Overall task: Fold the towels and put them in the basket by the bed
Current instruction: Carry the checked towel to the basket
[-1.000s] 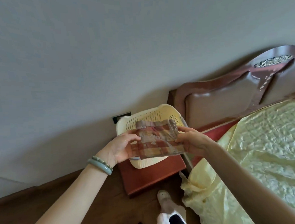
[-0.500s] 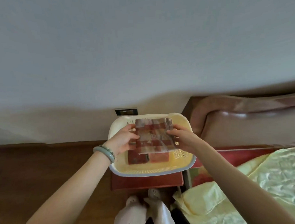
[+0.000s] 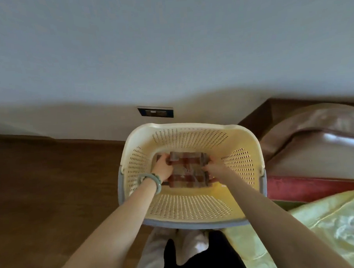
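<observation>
Deep inside the cream perforated basket [image 3: 184, 126] beside the bed [image 3: 328, 228], the folded plaid towel [image 3: 186, 170] lies flat and nearly square, with no clear long axis. The left hand [image 3: 163, 168] and right hand [image 3: 213, 166] have their fingers clamped on its opposite side edges.

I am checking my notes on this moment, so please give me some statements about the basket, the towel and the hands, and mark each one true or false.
1. The left hand and the right hand both hold the folded checked towel inside the basket. True.
2. The bracelet is on the right wrist. False: it is on the left wrist.
3. The basket walls are solid. False: they are full of small holes.
4. A dark wall plate is on the wall behind the basket. True.
5. The yellow bed cover lies left of the basket. False: it lies to the right.
</observation>
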